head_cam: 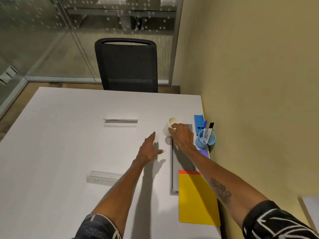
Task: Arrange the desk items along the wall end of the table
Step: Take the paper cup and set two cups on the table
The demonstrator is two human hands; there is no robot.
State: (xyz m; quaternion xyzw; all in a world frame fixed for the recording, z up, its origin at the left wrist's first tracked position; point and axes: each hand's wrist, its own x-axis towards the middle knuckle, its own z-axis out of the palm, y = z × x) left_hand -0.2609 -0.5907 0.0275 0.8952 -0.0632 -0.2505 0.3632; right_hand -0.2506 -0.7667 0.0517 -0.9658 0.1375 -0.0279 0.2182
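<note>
My right hand (182, 136) grips a stack of white paper cups (170, 126), tilted and lifted a little above the white table (69, 144), beside the grey cable tray. My left hand (149, 149) hovers flat over the table with fingers spread, holding nothing. Along the wall stand a blue holder (199, 124), a light blue cup (207, 139) with markers in it, and a purple item (204, 153) partly hidden by my right forearm. A yellow pad (196, 199) with a red top edge lies near the table's right edge.
A grey cable tray (174, 176) runs along the table near the wall. Two clear name-plate holders (120, 122) (101, 177) sit mid-table. A black mesh chair (126, 66) stands at the far side. The yellow wall (259, 83) bounds the right; glass partitions lie behind.
</note>
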